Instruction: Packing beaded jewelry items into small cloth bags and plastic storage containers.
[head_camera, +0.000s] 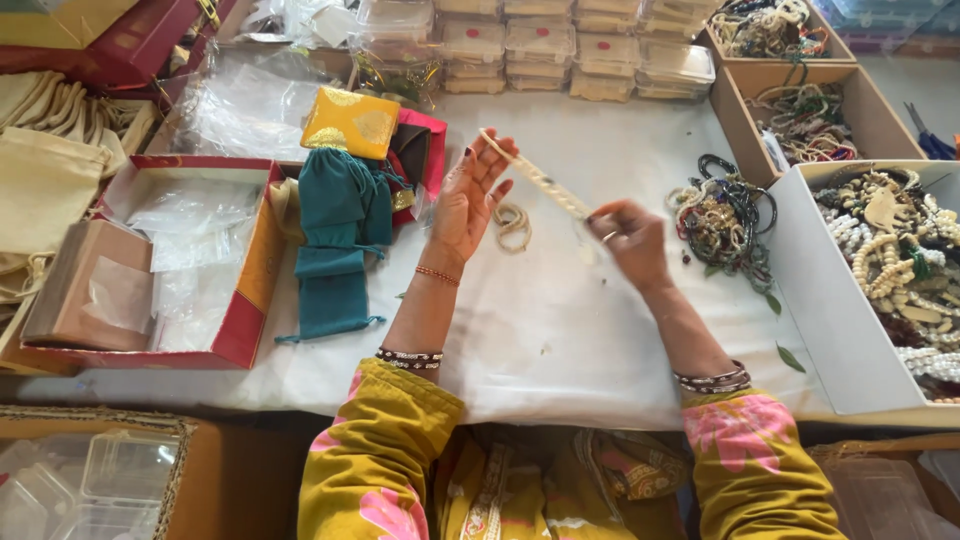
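Note:
A cream beaded strand (537, 178) is stretched between my two hands above the white-covered table (560, 330). My left hand (468, 200) is raised with its palm up and fingers spread, and the strand's far end lies over its fingertips. My right hand (632, 240) pinches the near end between thumb and fingers. A coiled cream bracelet (512, 224) lies on the cloth just under the strand. Both wrists wear bangles, and the sleeves are mustard yellow with pink flowers.
Teal cloth pouches (335, 240) and a yellow pouch (350, 122) lie left of my hands. A red box (245, 300) holds plastic bags. Dark bead jewellery (722, 215) is heaped at right, next to a white box (820, 300) of cream beads. Stacked clear cases (560, 45) stand behind.

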